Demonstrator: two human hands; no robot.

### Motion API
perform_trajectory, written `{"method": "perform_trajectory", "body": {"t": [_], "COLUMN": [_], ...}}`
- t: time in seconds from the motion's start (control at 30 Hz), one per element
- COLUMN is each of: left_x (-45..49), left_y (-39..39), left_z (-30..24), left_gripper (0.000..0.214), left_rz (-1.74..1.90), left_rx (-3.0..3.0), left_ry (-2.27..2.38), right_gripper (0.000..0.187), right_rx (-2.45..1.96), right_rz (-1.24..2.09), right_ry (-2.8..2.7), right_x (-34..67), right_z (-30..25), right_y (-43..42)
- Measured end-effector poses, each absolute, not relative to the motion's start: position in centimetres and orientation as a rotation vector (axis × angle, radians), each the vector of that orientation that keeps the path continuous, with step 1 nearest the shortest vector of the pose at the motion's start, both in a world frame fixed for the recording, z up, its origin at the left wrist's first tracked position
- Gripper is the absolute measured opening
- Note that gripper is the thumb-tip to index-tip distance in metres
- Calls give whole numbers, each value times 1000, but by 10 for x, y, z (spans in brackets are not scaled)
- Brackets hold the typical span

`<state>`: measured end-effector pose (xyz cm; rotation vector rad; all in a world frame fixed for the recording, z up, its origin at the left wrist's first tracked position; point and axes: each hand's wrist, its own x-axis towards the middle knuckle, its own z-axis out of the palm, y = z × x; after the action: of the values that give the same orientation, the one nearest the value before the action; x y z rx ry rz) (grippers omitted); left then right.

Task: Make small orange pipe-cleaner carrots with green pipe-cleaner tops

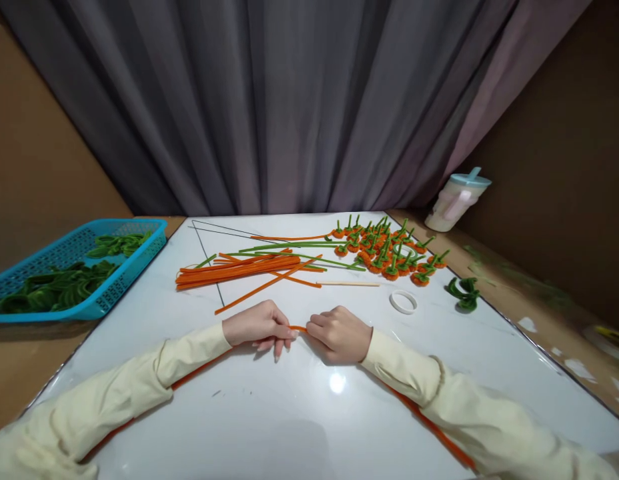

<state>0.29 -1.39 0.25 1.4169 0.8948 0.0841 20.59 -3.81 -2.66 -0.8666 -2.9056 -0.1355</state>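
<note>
Near the middle of the white table, my left hand (262, 328) pinches an orange pipe cleaner (298, 328) between thumb and index finger, its other fingers hanging loose. My right hand (339, 335) is curled closed around the same pipe cleaner, a short way to the right. Only a short orange piece shows between the hands; longer orange lengths run out under both forearms. Beyond my left hand lies a bundle of orange pipe cleaners (234, 270), with several green pipe cleaners (299, 245) behind it. Small orange pumpkin-like pieces with green stems (377, 257) cluster at the back right.
A blue basket (107, 303) of coiled green pieces stands at the left. A white ring (403, 302), a thin wooden stick (349, 285) and dark green curls (462, 293) lie on the table (279, 413). A lidded cup (458, 200) stands back right, before a grey curtain (289, 100).
</note>
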Motion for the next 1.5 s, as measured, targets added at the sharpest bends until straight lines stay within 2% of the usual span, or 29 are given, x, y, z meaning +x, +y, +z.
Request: {"method": "perform_trajectory", "body": {"t": [0.1, 0.27, 0.7, 1.17, 1.5], "left_x": [0, -5, -1, 7, 4], "left_y": [-7, 4, -5, -18, -5], "left_z": [5, 2, -1, -3, 1], "left_gripper": [34, 53, 42, 50, 60], "left_rz": [-14, -59, 71, 224, 127], "left_rx": [1377, 1295, 1397, 1612, 1477], "left_ry": [781, 690, 822, 1057, 917], "right_gripper": [19, 20, 24, 22, 23], "right_rx": [-863, -871, -900, -908, -908], "right_rz": [-143, -128, -117, -105, -103], "right_ry": [-2893, -2875, -2868, -2892, -2875], "right_x": [206, 206, 205, 205, 205], "right_z": [-27, -27, -26, -26, -25], "right_y": [-38, -38, -38, -38, -38]}}
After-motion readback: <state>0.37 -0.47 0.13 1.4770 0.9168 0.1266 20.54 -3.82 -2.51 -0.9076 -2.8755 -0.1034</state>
